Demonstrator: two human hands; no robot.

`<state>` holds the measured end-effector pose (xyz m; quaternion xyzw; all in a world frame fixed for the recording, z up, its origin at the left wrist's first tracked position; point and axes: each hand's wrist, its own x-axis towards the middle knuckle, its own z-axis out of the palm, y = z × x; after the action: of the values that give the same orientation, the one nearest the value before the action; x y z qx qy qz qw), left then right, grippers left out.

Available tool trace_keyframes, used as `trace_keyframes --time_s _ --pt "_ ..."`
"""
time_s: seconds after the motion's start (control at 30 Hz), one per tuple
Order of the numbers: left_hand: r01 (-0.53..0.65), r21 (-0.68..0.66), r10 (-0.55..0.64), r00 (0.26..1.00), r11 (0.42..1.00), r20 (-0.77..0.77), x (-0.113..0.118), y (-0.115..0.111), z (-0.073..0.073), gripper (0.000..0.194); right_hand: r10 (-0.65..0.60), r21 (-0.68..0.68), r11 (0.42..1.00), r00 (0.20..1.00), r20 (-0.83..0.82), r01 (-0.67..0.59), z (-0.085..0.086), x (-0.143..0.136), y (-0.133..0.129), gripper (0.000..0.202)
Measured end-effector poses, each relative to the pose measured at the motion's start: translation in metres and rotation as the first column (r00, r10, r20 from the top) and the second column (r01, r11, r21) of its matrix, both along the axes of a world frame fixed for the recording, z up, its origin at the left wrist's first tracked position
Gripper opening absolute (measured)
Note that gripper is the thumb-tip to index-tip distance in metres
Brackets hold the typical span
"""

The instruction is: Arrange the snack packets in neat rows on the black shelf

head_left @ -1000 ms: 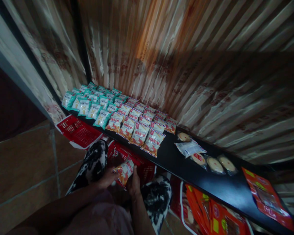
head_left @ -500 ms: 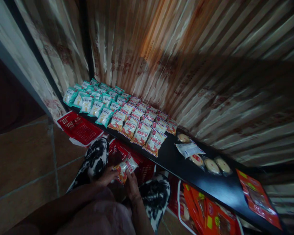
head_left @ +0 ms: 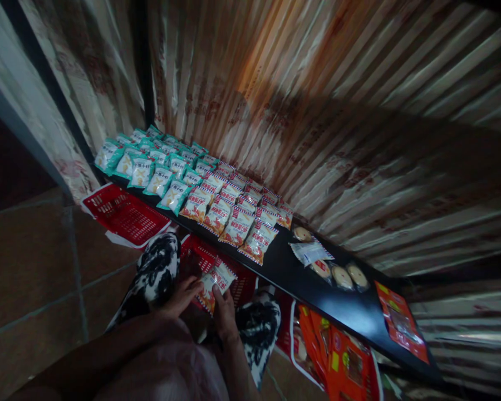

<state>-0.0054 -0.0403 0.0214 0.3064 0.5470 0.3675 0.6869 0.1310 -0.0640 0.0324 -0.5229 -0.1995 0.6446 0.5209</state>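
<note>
Low over a red basket (head_left: 200,250), between my knees, a small white-and-orange snack bag (head_left: 220,277) is in my hands. My right hand (head_left: 224,312) grips its lower right side, the thumb lying on the front. At the bag's left edge, the fingers of my left hand (head_left: 184,295) are closed on it; their tips are partly hidden. Rows of similar orange-and-white snack bags (head_left: 236,225) stand on the black shelf (head_left: 284,267) just beyond. Left of these are several rows of teal-and-white snack bags (head_left: 161,179).
Round packaged biscuits (head_left: 341,277) and a pale blue-white packet (head_left: 311,252) lie farther right on the shelf, then a flat red-orange packet (head_left: 401,322). Below are another red basket (head_left: 125,214) and a basket of orange packets (head_left: 346,362). A pleated curtain (head_left: 309,133) hangs behind.
The view has shifted slightly, so the shelf goods sit farther left. The snack bag has turned a little in my hands, and my left fingers have shifted along its left edge.
</note>
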Motion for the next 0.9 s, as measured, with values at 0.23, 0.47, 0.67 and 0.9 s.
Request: trace_keyframes --time_s 0.23,0.47,0.67,0.9 --pt "-0.039 0.020 0.040 0.999 0.999 -0.025 -0.003 0.005 0.004 0.024 0.048 0.032 0.998 0.987 0.151 -0.053 0.011 -0.008 0.002 0.053" --pt "-0.003 0.009 0.004 1.000 1.000 -0.020 -0.007 0.008 0.009 0.023 0.038 0.043 0.998 0.970 0.241 -0.050 0.014 -0.017 0.007 0.048" --pt "0.004 0.139 0.034 0.962 0.990 -0.271 -0.003 0.012 0.001 0.027 -0.006 0.040 0.999 0.938 0.345 -0.008 0.005 -0.013 0.009 0.050" --pt "0.084 0.409 0.083 0.924 0.909 -0.374 0.004 0.012 0.010 0.039 -0.022 0.081 0.997 0.879 0.477 -0.019 0.009 -0.013 0.012 0.060"
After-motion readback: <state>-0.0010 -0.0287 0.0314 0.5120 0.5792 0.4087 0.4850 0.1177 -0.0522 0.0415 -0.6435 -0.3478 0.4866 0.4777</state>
